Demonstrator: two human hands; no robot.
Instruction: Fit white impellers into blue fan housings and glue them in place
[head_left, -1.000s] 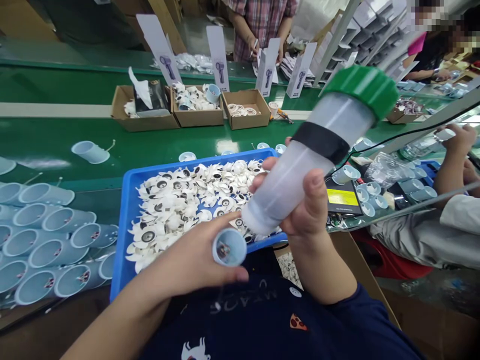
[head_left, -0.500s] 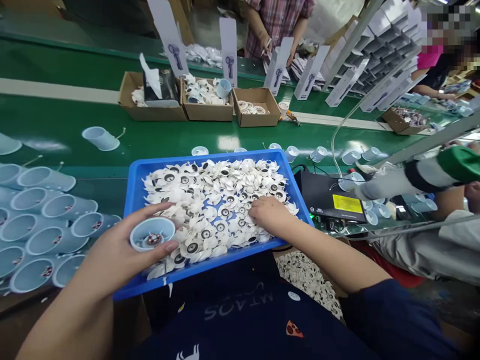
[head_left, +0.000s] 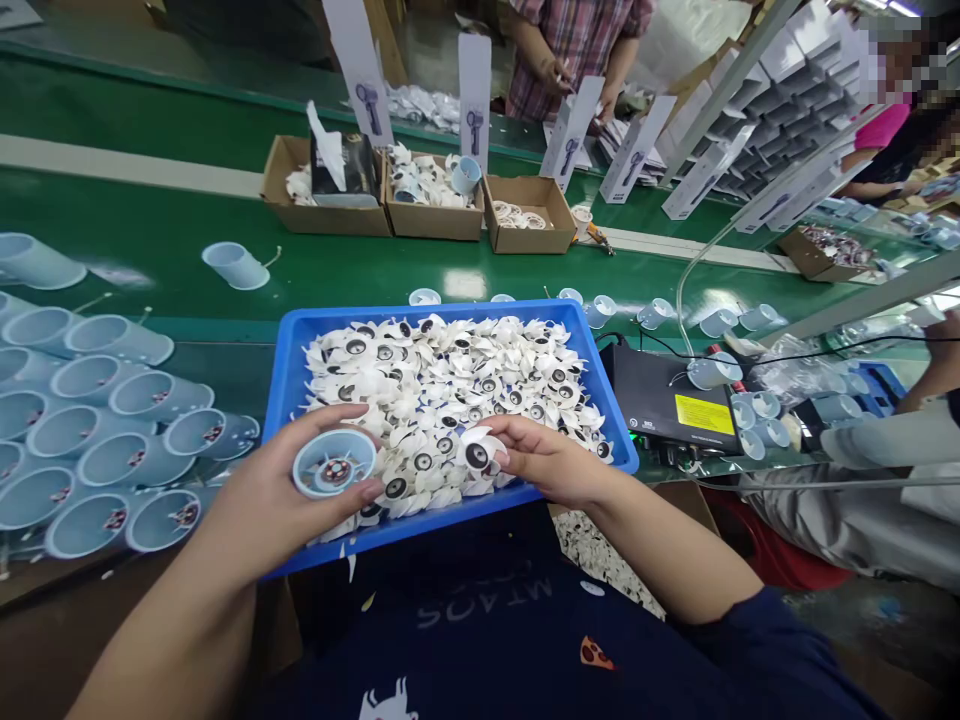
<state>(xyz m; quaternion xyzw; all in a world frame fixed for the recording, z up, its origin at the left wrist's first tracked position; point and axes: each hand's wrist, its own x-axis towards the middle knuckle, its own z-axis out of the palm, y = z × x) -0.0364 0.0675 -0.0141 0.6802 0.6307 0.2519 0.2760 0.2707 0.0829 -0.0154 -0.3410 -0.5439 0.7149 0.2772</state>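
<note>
My left hand [head_left: 289,500] is wrapped round a light blue fan housing [head_left: 335,463], its round opening facing up and a small motor with copper windings showing inside. Between the thumb and fingers of my right hand [head_left: 551,460] is a white fan blade wheel [head_left: 478,453] with a dark hub. The wheel is just above a blue tray [head_left: 626,440], apart from the housing. Many more white blade wheels fill that tray, most with dark hubs showing.
Rows of blue housings [head_left: 124,400] stand at left. Small cardboard boxes [head_left: 531,238] of parts line the green bench [head_left: 360,270]. A black device [head_left: 660,400] with a yellow label sits right of the tray. Across the bench, a person in a plaid shirt [head_left: 577,45] handles papers.
My right hand has come up from the pile with a blade wheel and moved nearer the housing. My left hand still grips the housing, now tilted more to show the motor.
</note>
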